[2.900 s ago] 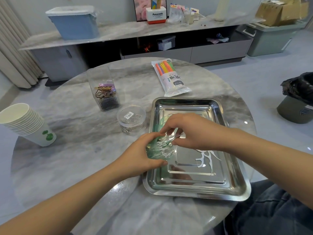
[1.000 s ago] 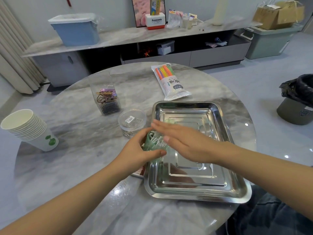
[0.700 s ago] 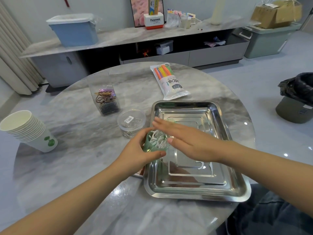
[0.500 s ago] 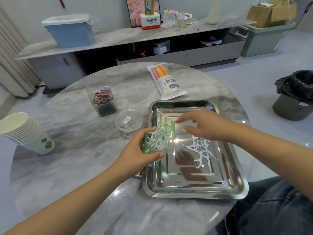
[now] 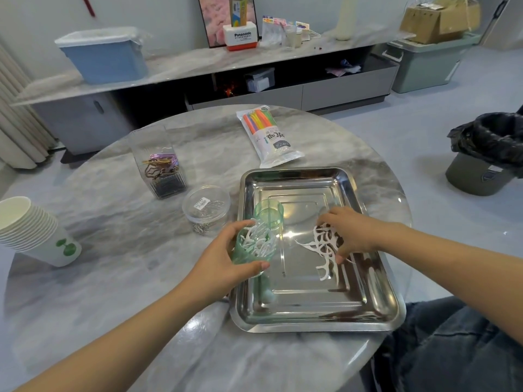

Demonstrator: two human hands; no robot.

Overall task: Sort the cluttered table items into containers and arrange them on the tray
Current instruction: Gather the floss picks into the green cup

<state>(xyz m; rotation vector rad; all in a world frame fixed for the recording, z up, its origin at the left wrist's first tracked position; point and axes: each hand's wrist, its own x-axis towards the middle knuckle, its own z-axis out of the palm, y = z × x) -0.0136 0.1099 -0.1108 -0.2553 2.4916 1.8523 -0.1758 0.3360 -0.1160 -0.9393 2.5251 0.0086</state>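
Fingers (image 5: 341, 257) over floss picks (image 5: 322, 247); two green cups: one (image 5: 254, 246) held.

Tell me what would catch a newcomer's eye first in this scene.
Likely the shiny steel tray at the table's near right, with white floss picks scattered in it under the right hand. Next, the left hand gripping a green cup stuffed with picks at the tray's left edge. A bright straw packet lies beyond the tray.
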